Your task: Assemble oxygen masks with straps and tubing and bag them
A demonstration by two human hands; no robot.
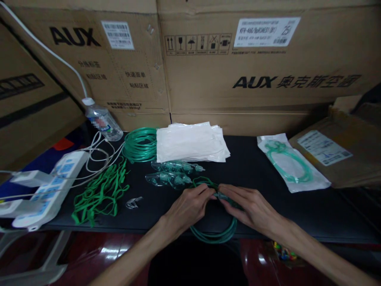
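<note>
One bagged set (293,165) lies finished on the surface (297,206); both hands, left hand (186,206) and right hand (248,206), pinch the green tubing coil (214,234) with fingers pressed together; masks (169,178), straps (99,192) and empty bags (190,143) remain unpacked.

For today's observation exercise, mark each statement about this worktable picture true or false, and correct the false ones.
1. Both hands, left hand and right hand, meet on the coiled green tubing. True.
2. The stack of white bags lies on the floor. False: it lies on the black table.
3. A water bottle stands at the table's right end. False: it leans at the back left.
4. A sealed bag with tubing lies right of the hands. True.
5. Loose green straps lie left of the hands. True.
</note>
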